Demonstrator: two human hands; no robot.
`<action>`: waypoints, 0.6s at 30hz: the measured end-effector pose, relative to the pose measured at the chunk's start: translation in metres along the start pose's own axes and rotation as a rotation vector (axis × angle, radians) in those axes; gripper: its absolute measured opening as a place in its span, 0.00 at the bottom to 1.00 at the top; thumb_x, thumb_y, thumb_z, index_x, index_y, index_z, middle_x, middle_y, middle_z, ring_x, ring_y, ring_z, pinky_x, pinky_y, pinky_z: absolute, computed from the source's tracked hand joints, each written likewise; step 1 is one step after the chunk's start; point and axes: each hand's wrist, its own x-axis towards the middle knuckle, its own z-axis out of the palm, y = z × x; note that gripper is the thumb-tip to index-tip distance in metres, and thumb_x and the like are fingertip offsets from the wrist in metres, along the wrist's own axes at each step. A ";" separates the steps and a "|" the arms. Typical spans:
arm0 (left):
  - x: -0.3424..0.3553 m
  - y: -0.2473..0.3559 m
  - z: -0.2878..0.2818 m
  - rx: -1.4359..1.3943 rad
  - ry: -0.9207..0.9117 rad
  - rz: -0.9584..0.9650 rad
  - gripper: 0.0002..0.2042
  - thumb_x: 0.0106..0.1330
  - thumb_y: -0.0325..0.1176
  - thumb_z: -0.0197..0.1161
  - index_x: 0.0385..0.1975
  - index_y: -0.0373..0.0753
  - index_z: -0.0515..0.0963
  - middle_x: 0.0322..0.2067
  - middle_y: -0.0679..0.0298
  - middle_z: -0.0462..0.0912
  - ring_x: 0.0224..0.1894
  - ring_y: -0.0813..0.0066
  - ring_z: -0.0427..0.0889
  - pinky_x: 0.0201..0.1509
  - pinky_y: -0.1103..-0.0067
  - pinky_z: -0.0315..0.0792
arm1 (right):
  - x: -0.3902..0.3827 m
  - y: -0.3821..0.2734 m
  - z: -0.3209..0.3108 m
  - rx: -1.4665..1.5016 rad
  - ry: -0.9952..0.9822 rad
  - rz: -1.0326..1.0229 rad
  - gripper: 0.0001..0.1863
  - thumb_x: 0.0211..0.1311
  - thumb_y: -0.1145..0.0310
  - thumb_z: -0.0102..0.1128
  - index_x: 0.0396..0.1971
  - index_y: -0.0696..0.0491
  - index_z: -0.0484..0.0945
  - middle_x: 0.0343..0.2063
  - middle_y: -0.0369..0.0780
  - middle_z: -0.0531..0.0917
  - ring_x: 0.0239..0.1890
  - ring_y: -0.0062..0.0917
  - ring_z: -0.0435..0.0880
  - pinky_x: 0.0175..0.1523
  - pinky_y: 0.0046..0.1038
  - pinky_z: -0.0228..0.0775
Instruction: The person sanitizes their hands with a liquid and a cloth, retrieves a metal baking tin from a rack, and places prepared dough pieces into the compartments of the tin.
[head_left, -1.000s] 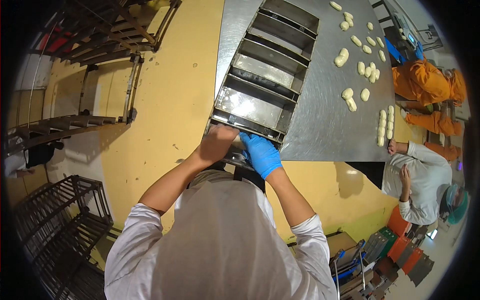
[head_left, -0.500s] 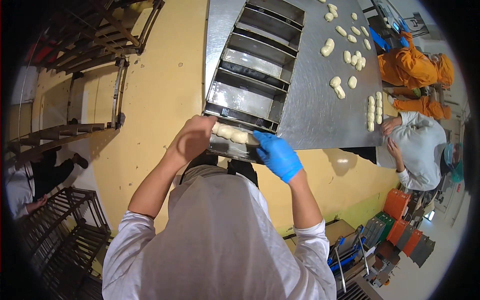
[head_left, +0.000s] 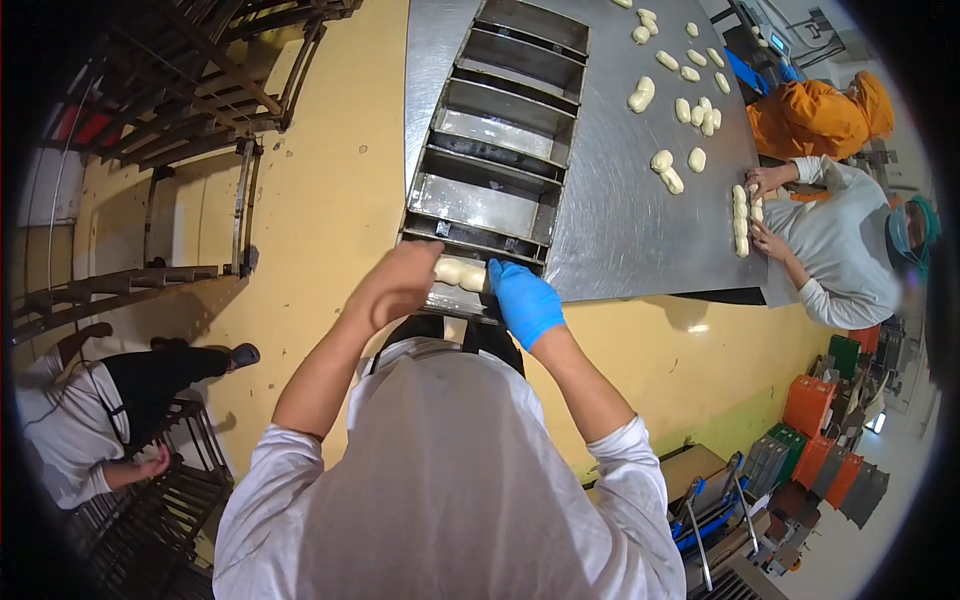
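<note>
My bare left hand (head_left: 405,280) has its fingers closed round the left end of a segmented dough log (head_left: 460,275), over the nearest compartment of a strapped row of metal pans (head_left: 436,143). My right hand (head_left: 520,300), in a blue glove, grips the log's right end with curled fingers at that compartment's right side. The log lies crosswise, low in the pan. The pans' other compartments show bare metal inside. The row rests along the left part of the steel table (head_left: 600,245).
Dough pieces (head_left: 640,93) and two longer logs (head_left: 740,220) lie on the right. A co-worker in white (head_left: 840,240) touches those logs; another in orange (head_left: 810,120) stands beyond. Left are metal racks (head_left: 240,200) and a bending person (head_left: 150,390). Stacked crates (head_left: 805,405) stand lower right.
A dough log has come into view between my hands at the nearest compartment, and now sits lower. The white-clad co-worker's hands moved onto the table's logs. The person at left came further in.
</note>
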 end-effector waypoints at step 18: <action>0.012 0.094 -0.017 -0.680 0.403 -0.258 0.06 0.63 0.27 0.65 0.36 0.32 0.82 0.15 0.71 0.75 0.20 0.90 0.72 0.23 0.88 0.64 | -0.092 0.090 -0.010 0.788 0.481 0.336 0.13 0.61 0.79 0.59 0.45 0.58 0.80 0.32 0.40 0.84 0.30 0.19 0.81 0.41 0.23 0.75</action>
